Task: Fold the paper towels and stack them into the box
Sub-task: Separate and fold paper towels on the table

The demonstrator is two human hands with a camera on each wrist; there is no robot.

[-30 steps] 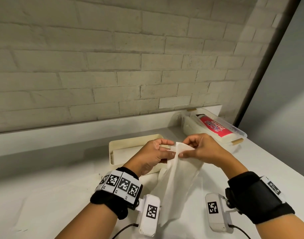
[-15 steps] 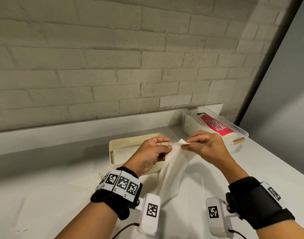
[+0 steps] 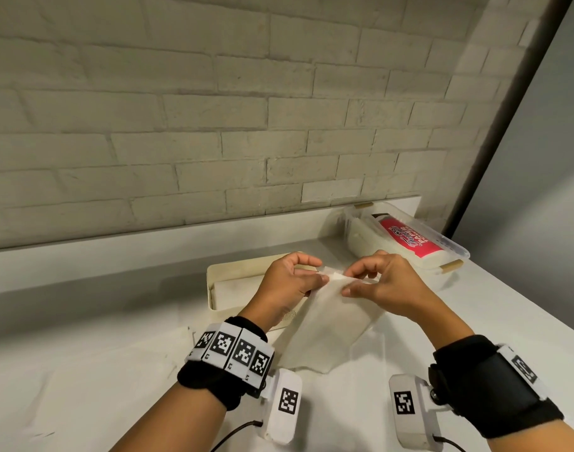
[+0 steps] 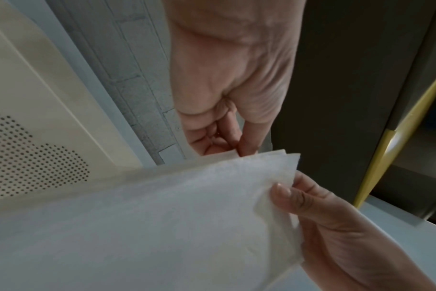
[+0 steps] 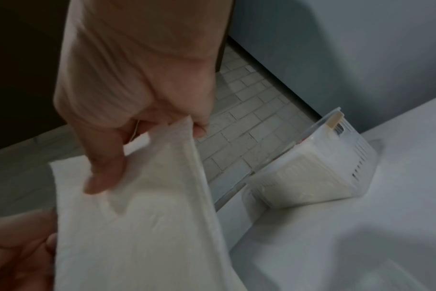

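Observation:
A white paper towel [image 3: 328, 327] hangs between my two hands above the white table, its lower end near the tabletop. My left hand [image 3: 321, 272] pinches its top edge on the left, and my right hand [image 3: 347, 282] pinches the same edge just to the right. In the left wrist view the left fingers [image 4: 244, 145] hold the layered corner of the towel [image 4: 162, 216]. In the right wrist view my thumb [image 5: 105, 173] presses on the towel [image 5: 142, 216]. The cream box [image 3: 233, 272] stands open right behind my left hand, with white towels inside.
A clear plastic container [image 3: 455, 252] with a red-labelled pack stands at the back right against the brick wall. Another thin white sheet [image 3: 148, 353] seems to lie flat on the table to the left. The table's right edge runs close to my right forearm.
The towel hung as a narrow strip; it now spreads wider below my hands. My right fingers have shifted their pinch along the top edge. Both hands stay in front of the box.

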